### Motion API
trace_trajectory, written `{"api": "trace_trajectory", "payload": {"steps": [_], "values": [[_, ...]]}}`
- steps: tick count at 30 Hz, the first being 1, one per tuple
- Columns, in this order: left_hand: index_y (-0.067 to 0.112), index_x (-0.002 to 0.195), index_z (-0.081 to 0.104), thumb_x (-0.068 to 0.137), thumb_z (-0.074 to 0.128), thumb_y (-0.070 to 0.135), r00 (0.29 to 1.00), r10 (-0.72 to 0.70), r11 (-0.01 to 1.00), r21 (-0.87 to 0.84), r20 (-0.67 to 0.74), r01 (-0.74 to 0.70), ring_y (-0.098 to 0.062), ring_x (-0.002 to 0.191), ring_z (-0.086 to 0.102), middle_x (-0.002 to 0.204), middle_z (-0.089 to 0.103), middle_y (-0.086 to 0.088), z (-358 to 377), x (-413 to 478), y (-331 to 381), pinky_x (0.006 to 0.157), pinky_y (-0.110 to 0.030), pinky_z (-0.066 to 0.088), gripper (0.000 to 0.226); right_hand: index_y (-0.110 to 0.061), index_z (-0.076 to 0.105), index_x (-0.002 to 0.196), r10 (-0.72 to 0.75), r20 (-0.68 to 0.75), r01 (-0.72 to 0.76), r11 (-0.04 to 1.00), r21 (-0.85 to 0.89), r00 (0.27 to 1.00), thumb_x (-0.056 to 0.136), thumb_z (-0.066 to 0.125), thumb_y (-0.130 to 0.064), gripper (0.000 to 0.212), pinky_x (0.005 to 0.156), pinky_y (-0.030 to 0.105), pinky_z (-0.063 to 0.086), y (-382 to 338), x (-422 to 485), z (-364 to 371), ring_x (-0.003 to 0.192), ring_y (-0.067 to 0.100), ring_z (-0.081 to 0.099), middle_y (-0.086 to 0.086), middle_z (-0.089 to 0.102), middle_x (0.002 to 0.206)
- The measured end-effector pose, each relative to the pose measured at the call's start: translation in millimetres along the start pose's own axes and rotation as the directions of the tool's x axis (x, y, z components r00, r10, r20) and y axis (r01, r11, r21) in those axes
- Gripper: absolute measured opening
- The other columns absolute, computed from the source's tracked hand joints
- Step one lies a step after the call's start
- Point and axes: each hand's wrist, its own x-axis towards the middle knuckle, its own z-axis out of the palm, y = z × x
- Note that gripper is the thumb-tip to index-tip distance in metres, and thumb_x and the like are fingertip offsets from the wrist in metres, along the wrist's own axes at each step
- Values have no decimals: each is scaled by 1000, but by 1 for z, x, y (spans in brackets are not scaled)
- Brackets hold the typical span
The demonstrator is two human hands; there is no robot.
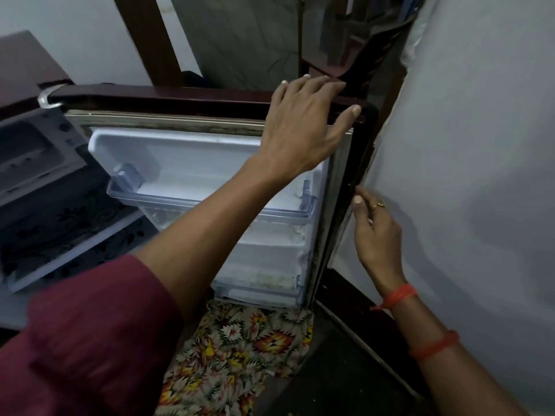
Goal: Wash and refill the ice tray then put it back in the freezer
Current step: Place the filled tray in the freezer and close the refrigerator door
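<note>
The dark maroon fridge door (168,99) stands wide open in front of me, its white inner liner and clear plastic door shelves (210,202) facing me. My left hand (303,127) rests on the door's top right corner, fingers stretched over the top edge and thumb down the side. My right hand (375,232) touches the door's outer side edge lower down, fingers loosely bent, holding nothing. At the far left the freezer compartment (33,157) shows as a grey box inside the fridge. No ice tray is in view.
A white wall (468,175) stands close on the right of the door. A dark wooden door frame (150,40) rises behind the fridge. Inside the fridge, a shelf (75,232) with a dark floral pattern lies below the freezer. Patterned cloth (234,355) hangs below my arms.
</note>
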Motion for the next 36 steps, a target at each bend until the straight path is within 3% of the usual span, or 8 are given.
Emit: {"api": "trace_trajectory", "payload": {"steps": [6, 13, 15, 19, 22, 30, 36], "values": [[24, 148, 51, 103, 29, 62, 992, 3, 997, 82, 125, -14, -23, 144, 42, 149, 56, 0, 16, 23, 7, 120, -45, 24, 62, -16, 57, 140, 0, 27, 0, 1000, -10, 1000, 106, 44, -32, 40, 82, -10, 27, 3, 11, 0, 112, -2, 50, 2, 62, 135], [27, 144, 54, 104, 32, 59, 996, -27, 996, 84, 84, 20, -22, 141, 44, 146, 57, 0, 17, 12, 11, 120, -43, 25, 55, -18, 56, 141, 9, 39, -10, 999, 34, 999, 107, 39, -34, 41, 83, -10, 27, 6, 15, -4, 114, -4, 48, -1, 61, 137], [28, 140, 57, 103, 33, 59, 998, -33, 995, 91, 54, 28, -21, 139, 46, 143, 59, 2, 16, 5, 13, 120, -43, 25, 54, -19, 56, 140, 4, 39, -6, 999, 47, 999, 108, 37, -35, 41, 86, -4, 31, 5, 13, -4, 116, -1, 49, -1, 61, 137], [28, 132, 63, 102, 35, 59, 999, -41, 998, 41, -5, 42, -19, 135, 50, 135, 64, 5, 10, -20, 17, 120, -43, 26, 51, -23, 57, 139, -11, 29, 7, 991, 136, 1000, 108, 32, -41, 44, 104, 24, 42, 3, 8, -2, 127, 13, 55, 0, 60, 138], [28, 125, 67, 101, 39, 56, 997, -24, 1000, 13, -73, 25, -17, 130, 53, 127, 67, 7, 4, -47, 19, 120, -44, 26, 46, -27, 57, 138, -26, 41, 19, 984, 176, 999, 107, 28, -47, 47, 110, 39, 44, 5, 3, 1, 129, 12, 54, -1, 60, 138], [28, 119, 71, 102, 48, 51, 985, -71, 996, -66, -157, 61, -14, 138, 49, 128, 68, 12, -37, -130, 30, 123, -46, 21, 37, -30, 59, 133, -114, 190, 71, 973, 218, 975, 105, 26, -56, 50, 107, 39, 46, 1, -35, 10, 125, 7, 56, -9, 63, 132], [26, 109, 75, 100, 54, 47, 963, -187, 976, -147, -195, 160, -12, 137, 51, 122, 71, 14, -70, -185, 32, 122, -48, 22, 31, -29, 57, 126, -171, 177, 116, 951, 285, 969, 103, 36, -50, 38, 100, 48, 50, 1, -74, 18, 118, 14, 60, -4, 64, 124]]}}
